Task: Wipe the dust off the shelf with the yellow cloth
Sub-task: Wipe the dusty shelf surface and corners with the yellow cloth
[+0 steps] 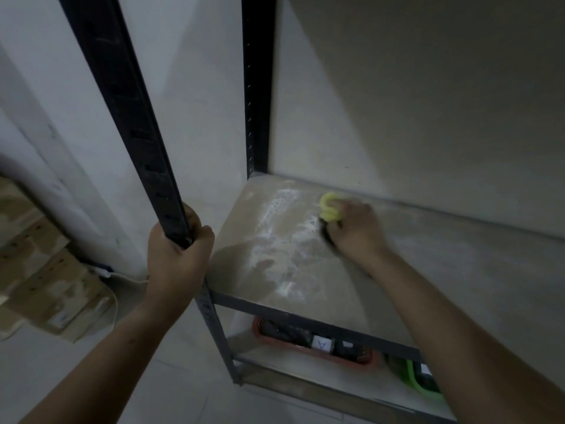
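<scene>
The shelf board (443, 270) is pale and lies between dark metal posts. White dust (281, 240) streaks its left part. My right hand (354, 231) presses down on the board near the back wall, fingers closed around the bunched yellow cloth (328, 206), which sticks out on the hand's left side, at the right edge of the dust. My left hand (177, 255) grips the front left post (128, 117) of the rack just above the board's level.
The back left post (258, 87) stands against the wall. On the lower shelf sit a red tray (305, 350) with dark items and a green tray (415, 384). Cardboard boxes (46, 270) are stacked on the floor at the left.
</scene>
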Action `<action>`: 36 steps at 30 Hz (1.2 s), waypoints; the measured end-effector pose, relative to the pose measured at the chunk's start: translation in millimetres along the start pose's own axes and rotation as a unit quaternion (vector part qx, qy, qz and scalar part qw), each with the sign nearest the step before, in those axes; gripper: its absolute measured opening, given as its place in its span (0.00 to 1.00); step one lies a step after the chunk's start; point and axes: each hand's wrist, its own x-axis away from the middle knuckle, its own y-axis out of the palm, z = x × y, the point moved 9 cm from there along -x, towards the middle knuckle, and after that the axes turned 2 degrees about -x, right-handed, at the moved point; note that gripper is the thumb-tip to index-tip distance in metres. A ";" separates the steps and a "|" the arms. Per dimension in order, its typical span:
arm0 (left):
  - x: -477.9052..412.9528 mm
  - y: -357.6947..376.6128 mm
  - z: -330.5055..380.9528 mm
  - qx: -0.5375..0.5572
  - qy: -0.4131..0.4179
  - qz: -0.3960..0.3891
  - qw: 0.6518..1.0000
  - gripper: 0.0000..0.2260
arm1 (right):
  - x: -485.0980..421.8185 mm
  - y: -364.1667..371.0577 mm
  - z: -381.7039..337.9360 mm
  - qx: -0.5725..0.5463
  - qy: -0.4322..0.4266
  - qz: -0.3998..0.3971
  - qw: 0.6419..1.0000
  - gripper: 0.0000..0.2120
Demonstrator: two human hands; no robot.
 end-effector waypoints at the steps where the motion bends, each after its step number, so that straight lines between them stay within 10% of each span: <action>1: -0.4 0.2 0.6 -0.001 0.004 -0.004 1.000 0.11 | 4.0 4.7 -16.6 -0.040 -0.043 -0.024 0.998 0.20; 10: 1.8 1.5 5.3 -0.017 0.000 0.001 1.000 0.13 | -22.5 -18.7 93.8 0.034 0.154 -0.039 0.987 0.20; 19: 1.5 1.3 4.9 -0.031 -0.001 -0.005 1.000 0.18 | -41.5 23.9 -63.4 -0.139 -0.104 -0.131 0.976 0.19; 29: 0.2 1.2 1.4 -0.012 0.009 -0.006 1.000 0.12 | -88.3 34.3 -51.3 -0.026 -0.050 -0.119 0.991 0.23; 36: 0.4 2.0 8.1 -0.018 0.023 -0.018 0.999 0.09 | -21.5 39.2 -125.9 -0.163 -0.202 -0.183 0.948 0.21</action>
